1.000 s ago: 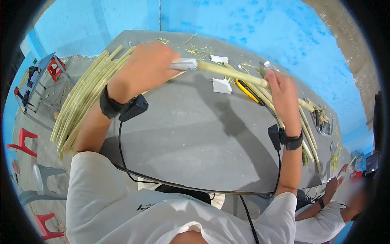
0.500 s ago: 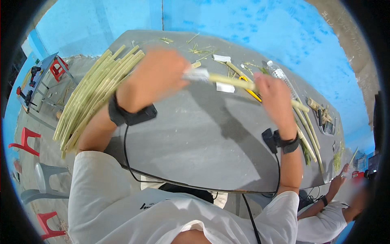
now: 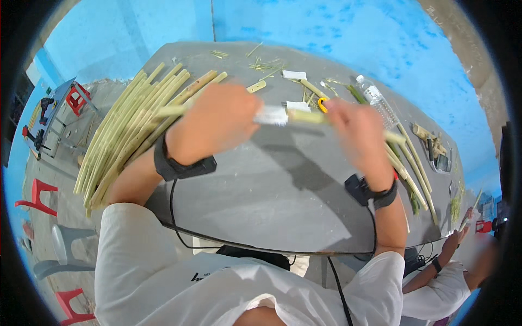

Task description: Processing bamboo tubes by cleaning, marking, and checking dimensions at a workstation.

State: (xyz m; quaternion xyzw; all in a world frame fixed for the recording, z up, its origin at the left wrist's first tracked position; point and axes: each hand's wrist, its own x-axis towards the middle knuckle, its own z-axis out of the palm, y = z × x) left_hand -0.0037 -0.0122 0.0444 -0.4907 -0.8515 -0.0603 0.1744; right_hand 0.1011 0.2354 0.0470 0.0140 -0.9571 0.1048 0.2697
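A pale green bamboo stick [image 3: 309,117] is held crosswise above the table, between my two hands. My left hand [image 3: 224,124], blurred by motion, is closed round it, with a white strip of sheet [image 3: 272,115] wrapped on the stick beside the fingers. Whether the strip is paper or sandpaper I cannot tell. One end of the stick passes out to the left of that hand. My right hand [image 3: 358,127] grips the stick further right, and its end sticks out beyond the fingers. Both wrists wear black straps with cabled boxes.
A pile of bamboo sticks [image 3: 128,136] lies at the table's left. Behind my hands are white pieces [image 3: 294,75], shavings [image 3: 265,65] and a yellow-handled tool [image 3: 323,105]. A plastic bottle [image 3: 375,98], more sticks [image 3: 416,157] and a co-worker [image 3: 443,282] are on the right.
Both hands have shifted slightly with the stick. The white strip sits a little further right and lower, and the gap between it and my right hand is smaller.
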